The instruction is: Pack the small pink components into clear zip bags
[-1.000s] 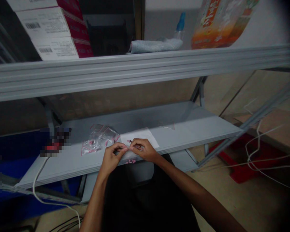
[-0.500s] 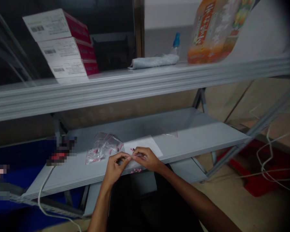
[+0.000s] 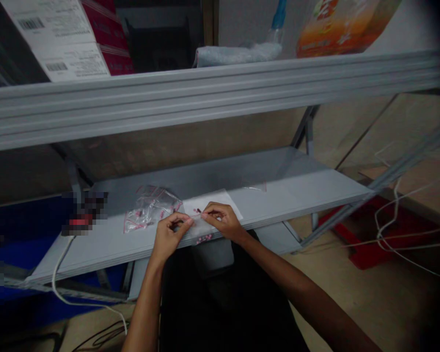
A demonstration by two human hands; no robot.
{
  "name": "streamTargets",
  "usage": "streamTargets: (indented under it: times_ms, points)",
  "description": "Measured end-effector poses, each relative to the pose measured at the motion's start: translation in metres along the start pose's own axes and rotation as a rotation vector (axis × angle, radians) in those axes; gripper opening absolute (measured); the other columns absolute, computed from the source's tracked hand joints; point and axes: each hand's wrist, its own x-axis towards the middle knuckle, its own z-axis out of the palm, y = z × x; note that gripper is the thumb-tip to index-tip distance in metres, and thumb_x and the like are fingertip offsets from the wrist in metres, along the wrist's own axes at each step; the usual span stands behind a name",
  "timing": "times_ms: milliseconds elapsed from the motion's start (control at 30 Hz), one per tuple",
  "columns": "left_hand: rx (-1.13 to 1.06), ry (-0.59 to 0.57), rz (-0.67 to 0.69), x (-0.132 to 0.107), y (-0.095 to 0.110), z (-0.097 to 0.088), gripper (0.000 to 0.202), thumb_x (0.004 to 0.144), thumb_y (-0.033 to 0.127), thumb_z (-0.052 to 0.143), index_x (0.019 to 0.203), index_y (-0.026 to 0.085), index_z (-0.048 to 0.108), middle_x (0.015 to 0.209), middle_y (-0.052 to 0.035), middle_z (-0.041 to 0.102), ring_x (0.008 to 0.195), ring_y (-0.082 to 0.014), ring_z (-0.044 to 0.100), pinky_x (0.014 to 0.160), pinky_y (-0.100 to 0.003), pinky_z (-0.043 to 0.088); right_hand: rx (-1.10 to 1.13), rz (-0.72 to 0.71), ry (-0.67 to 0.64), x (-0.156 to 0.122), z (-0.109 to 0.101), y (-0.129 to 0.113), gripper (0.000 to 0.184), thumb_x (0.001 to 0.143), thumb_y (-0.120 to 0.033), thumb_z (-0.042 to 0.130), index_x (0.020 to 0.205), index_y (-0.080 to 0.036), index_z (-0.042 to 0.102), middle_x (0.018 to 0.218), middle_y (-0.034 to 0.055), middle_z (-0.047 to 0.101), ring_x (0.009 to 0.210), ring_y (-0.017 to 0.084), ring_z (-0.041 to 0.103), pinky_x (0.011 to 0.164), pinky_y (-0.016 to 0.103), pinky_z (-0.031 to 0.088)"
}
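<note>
A small clear zip bag [image 3: 201,229] hangs between my two hands at the shelf's front edge, with several small pink pieces [image 3: 204,238] at its bottom. My left hand [image 3: 171,234] pinches the top left of the bag between thumb and finger. At the top right, my right hand [image 3: 223,220] pinches the same rim. Behind the fingers lies a white sheet [image 3: 231,203], with a few pink and dark bits [image 3: 198,210] on it. To the left, a heap of clear zip bags [image 3: 152,208] holds more pink pieces.
Another clear bag [image 3: 255,186] lies behind the sheet on the grey lower shelf [image 3: 297,190]. The upper shelf's edge [image 3: 168,102] crosses overhead, bearing stacked boxes [image 3: 77,58], a rolled wrap [image 3: 238,55] and an orange package [image 3: 337,39]. A white cable [image 3: 56,288] hangs at left.
My hands have moved slightly apart along the bag's rim, which now shows stretched between them. The camera has tilted down, so the upper shelf sits higher in view.
</note>
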Motion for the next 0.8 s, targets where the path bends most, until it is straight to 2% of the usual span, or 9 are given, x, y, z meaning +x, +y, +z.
streamTargets:
  times_ms: [100,200,433,567,600,667,733,800]
  points:
    - [0.024,-0.057,0.035,0.0,0.002,0.002,0.018,0.075,0.034,0.076,0.083,0.018,0.074,0.082,-0.0056,0.073,0.078,-0.0196,0.066,0.075,-0.029,0.05,-0.053,-0.027,-0.062,0.0,0.0,-0.002,0.027,0.087,-0.042,0.065,0.08,-0.017,0.071,0.076,0.004,0.064,0.068,0.014,0.056,0.06,0.025,0.042]
    - [0.044,-0.039,0.038,0.001,0.001,0.003,0.016,0.074,0.034,0.077,0.075,0.018,0.074,0.075,-0.0047,0.073,0.073,-0.0193,0.066,0.073,-0.029,0.049,-0.084,-0.042,-0.109,0.001,0.001,-0.002,0.028,0.087,-0.042,0.065,0.08,-0.017,0.074,0.075,0.0044,0.067,0.067,0.015,0.057,0.062,0.026,0.042]
    - [-0.037,0.067,-0.044,0.001,-0.001,0.0,0.019,0.07,0.035,0.079,0.076,0.017,0.074,0.073,-0.0049,0.074,0.066,-0.018,0.066,0.065,-0.027,0.05,0.026,0.005,0.014,-0.003,0.001,0.004,0.029,0.09,-0.043,0.061,0.085,-0.017,0.072,0.079,0.0049,0.068,0.07,0.015,0.06,0.062,0.025,0.046]
    - [-0.049,0.091,-0.084,0.0,0.001,-0.005,0.019,0.069,0.034,0.079,0.07,0.016,0.074,0.067,-0.005,0.073,0.063,-0.018,0.066,0.063,-0.027,0.05,-0.014,-0.022,0.011,-0.001,0.001,0.002,0.028,0.092,-0.04,0.058,0.086,-0.017,0.072,0.081,0.0059,0.069,0.073,0.016,0.062,0.062,0.026,0.047]
    - [-0.063,0.138,-0.091,0.0,0.001,-0.008,0.02,0.07,0.035,0.079,0.071,0.016,0.074,0.065,-0.0044,0.073,0.061,-0.0175,0.066,0.063,-0.027,0.05,-0.068,-0.039,0.019,0.001,-0.001,0.001,0.028,0.093,-0.039,0.056,0.088,-0.017,0.072,0.083,0.0064,0.07,0.075,0.016,0.062,0.064,0.027,0.048]
    - [-0.092,0.316,-0.093,0.002,-0.001,-0.017,0.023,0.071,0.036,0.078,0.077,0.015,0.074,0.059,-0.0021,0.07,0.054,-0.0152,0.062,0.058,-0.025,0.048,-0.268,-0.088,0.059,0.005,-0.012,0.0,0.026,0.096,-0.033,0.052,0.092,-0.018,0.073,0.09,0.0078,0.071,0.083,0.018,0.063,0.074,0.031,0.05]
    - [-0.104,0.554,-0.073,0.005,-0.006,-0.03,0.029,0.072,0.038,0.075,0.087,0.013,0.074,0.056,0.0007,0.066,0.047,-0.0122,0.056,0.052,-0.023,0.044,-0.575,-0.109,0.108,0.008,-0.031,-0.002,0.024,0.095,-0.026,0.051,0.099,-0.018,0.073,0.1,0.0098,0.071,0.097,0.022,0.061,0.089,0.037,0.047]
    - [-0.082,0.756,-0.037,0.008,-0.012,-0.043,0.035,0.074,0.039,0.073,0.096,0.012,0.072,0.058,0.0017,0.064,0.045,-0.0104,0.053,0.05,-0.022,0.042,-0.913,-0.044,0.152,0.009,-0.055,-0.003,0.026,0.093,-0.021,0.051,0.109,-0.018,0.071,0.116,0.0127,0.066,0.114,0.028,0.054,0.1,0.044,0.04]
